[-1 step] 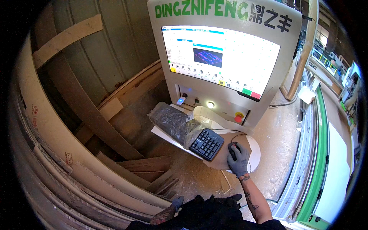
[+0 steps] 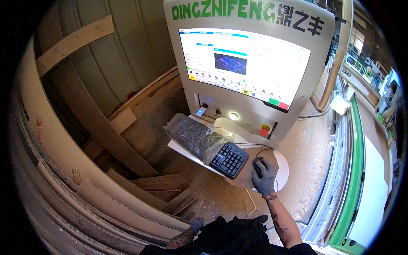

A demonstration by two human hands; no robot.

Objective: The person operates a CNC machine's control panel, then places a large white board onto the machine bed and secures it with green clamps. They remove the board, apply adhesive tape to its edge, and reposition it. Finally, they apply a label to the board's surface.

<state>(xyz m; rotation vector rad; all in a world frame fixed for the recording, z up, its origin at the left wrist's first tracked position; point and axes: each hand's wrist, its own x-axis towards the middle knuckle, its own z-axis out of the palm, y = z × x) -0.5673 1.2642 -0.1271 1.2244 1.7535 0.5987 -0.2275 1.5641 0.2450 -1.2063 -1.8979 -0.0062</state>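
Note:
My right hand [image 2: 266, 177], in a grey glove, rests over a black computer mouse [image 2: 256, 164] with its fingers curved round it. Under the mouse lies a torn brown cardboard piece [image 2: 245, 180] on a white shelf with a rounded right end [image 2: 283, 172]. Just left of the mouse sits a black keyboard [image 2: 230, 160], its left part covered by a clear plastic bag [image 2: 189, 135]. Low beside my body hangs my left hand [image 2: 196, 224], also gloved, away from the shelf; its fingers are too hidden to read.
Behind the shelf stands a control cabinet [image 2: 172, 21] with a lit screen [image 2: 272, 63], a red knob [image 2: 264, 130] and a glowing round button [image 2: 233, 116]. Stacked boards [image 2: 97, 199] lean at the left. A green-edged machine bed [image 2: 356, 170] runs along the right.

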